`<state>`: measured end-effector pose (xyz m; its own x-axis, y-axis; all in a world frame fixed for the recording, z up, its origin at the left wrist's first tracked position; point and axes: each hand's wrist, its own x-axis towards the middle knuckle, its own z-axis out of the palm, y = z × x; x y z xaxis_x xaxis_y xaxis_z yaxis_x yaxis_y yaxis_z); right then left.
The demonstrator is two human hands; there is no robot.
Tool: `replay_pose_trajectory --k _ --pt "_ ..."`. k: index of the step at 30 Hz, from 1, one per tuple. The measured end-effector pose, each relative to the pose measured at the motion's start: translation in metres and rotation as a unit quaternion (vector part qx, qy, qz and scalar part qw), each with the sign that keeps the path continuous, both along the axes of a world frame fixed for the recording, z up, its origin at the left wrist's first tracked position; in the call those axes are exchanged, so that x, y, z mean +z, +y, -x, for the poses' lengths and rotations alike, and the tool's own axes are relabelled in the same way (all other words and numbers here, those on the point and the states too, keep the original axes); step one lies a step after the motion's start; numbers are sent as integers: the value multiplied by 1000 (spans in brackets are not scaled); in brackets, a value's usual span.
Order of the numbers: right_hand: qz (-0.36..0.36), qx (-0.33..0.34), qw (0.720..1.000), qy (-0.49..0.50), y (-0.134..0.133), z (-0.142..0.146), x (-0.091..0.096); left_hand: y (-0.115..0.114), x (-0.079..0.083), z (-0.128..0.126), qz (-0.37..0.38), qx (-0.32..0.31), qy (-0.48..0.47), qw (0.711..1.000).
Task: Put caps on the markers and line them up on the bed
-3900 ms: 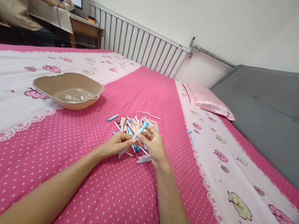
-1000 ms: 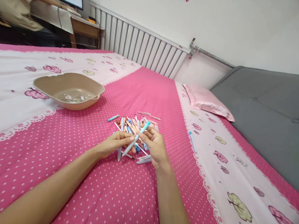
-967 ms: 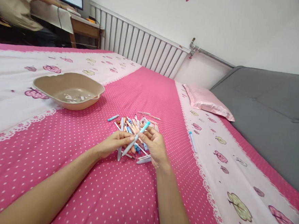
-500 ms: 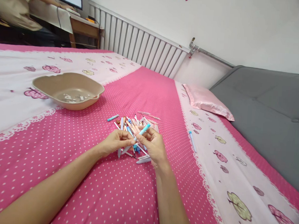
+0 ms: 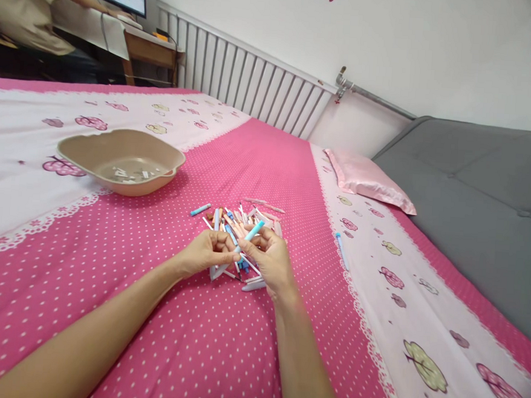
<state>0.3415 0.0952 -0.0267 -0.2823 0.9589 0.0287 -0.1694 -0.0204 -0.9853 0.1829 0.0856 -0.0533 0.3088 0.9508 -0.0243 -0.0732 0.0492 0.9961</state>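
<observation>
A light-blue and pale pen [image 5: 255, 230] is pinched in both hands above a loose heap of pens and pen parts [image 5: 228, 219]. My left hand [image 5: 208, 253] has thumb and fingers closed around its lower end. Higher up the barrel, my right hand [image 5: 274, 261] grips it between thumb and fingers, and the bright blue end sticks out at the top. Under and around the hands lie white sticks, pink and blue pens and small blue pieces, partly hidden by the fingers. A whitish pen [image 5: 254, 286] rests beside my right wrist.
A beige basin [image 5: 150, 186] with small white and grey bits stands on the bed at left. One blue pen [image 5: 200, 209] lies left of the heap, another [image 5: 342, 251] to the right. Beyond are a pink pillow [image 5: 369, 181], a grey headboard [image 5: 479, 196] and a person [image 5: 27, 6] at a desk.
The pen has shifted slightly left and down, along with the fingers of my right hand. My left hand has barely moved. Both still hold the pen.
</observation>
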Motion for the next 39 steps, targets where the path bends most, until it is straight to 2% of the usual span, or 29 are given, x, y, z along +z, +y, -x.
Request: replay_pose_trajectory --k 6,8,10,12,15,19,22,24,27,39 --pt "10 -6 1000 0 1 -2 5 -4 3 1 2 -41 -35 999" --pt "2 -27 999 -32 4 -6 4 -4 3 2 3 -28 -47 998" --pt "-27 -44 993 -108 9 -13 -1 -3 2 4 -1 -12 -50 999" --pt "-71 -42 970 -230 12 -18 -7 -2 0 5 -3 -3 -50 999" --pt "-126 -16 908 -400 10 -20 -13 -2 -1 6 -5 -2 -51 999" --pt "-145 25 852 -503 1 -13 -11 -3 -1 6 -7 0 -56 998" --pt "-158 27 815 -557 -4 -7 -9 -3 0 5 -15 -3 -60 998" --pt "-165 19 794 -585 -6 -5 -10 -3 2 4 -18 -7 -60 998" --pt "-178 15 778 -603 -6 -3 -14 -4 4 4 -18 -12 -56 998" --pt "-215 28 758 -615 -10 0 -12 -3 2 3 -40 -54 -52 996"
